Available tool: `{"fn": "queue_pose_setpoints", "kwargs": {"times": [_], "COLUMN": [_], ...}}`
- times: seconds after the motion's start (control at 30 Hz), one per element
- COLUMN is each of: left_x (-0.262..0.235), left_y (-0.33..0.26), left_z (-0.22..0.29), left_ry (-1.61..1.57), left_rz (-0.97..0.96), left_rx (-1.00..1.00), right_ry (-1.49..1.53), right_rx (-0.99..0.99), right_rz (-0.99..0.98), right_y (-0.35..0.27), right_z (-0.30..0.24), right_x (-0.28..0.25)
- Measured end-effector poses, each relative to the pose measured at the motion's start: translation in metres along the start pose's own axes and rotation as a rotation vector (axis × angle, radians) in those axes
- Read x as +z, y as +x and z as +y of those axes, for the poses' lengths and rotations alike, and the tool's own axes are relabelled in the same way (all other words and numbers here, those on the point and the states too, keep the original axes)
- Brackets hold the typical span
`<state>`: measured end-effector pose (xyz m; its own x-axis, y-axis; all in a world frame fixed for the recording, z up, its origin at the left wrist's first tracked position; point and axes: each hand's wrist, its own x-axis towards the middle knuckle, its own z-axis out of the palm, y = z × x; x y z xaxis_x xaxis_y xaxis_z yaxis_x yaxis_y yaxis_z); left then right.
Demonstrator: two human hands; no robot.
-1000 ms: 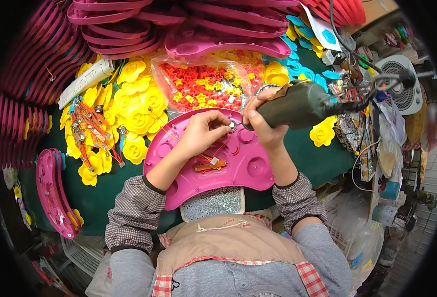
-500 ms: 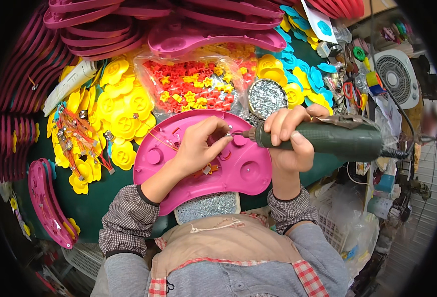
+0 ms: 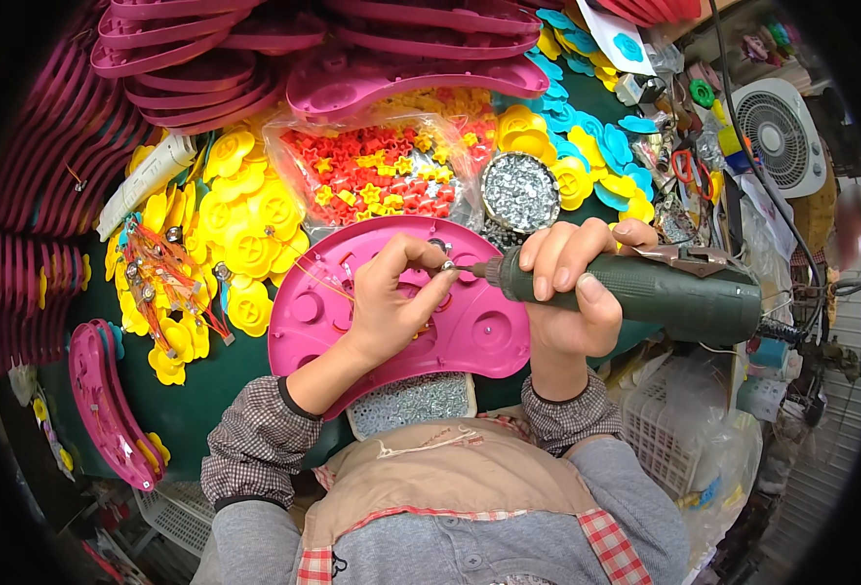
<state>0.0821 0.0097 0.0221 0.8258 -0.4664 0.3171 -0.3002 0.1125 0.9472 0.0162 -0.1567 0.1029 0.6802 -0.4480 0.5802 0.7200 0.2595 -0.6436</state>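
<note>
Head: screwdriver near tin (silvery bits inside).

Wearing grey buttoned shirt, tan apron with red edging, pale cord, red-white gingham straps. Also wearing dark-and-white checked oversleeves, gathered by black cuffs at the wrists.
</note>
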Motion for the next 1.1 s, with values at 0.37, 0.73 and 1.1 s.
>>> {"fn": "queue_pose_setpoints", "kwargs": {"times": [0.37,0.73,1.1], "left_x": [0.009,-0.019,-0.028], "left_y": [-0.013,0.008,0.008], "left_z": [0.008,-0.006,-0.007], "left_ry": [0.022,0.424,0.308], "left_rz": [0.159,-0.014,-0.127], "left_rx": [0.069,0.63,0.417], "right_ry": [-0.056,-0.015,-0.085], "right_rx": [-0.04,-0.082,-0.065], "right_rz": [0.032,0.082,-0.05], "right_y": [-0.004,-0.005,-0.003], "right_z": [-0.003,0.013,0.02], "right_x": [0.012,0.015,0.018]}}
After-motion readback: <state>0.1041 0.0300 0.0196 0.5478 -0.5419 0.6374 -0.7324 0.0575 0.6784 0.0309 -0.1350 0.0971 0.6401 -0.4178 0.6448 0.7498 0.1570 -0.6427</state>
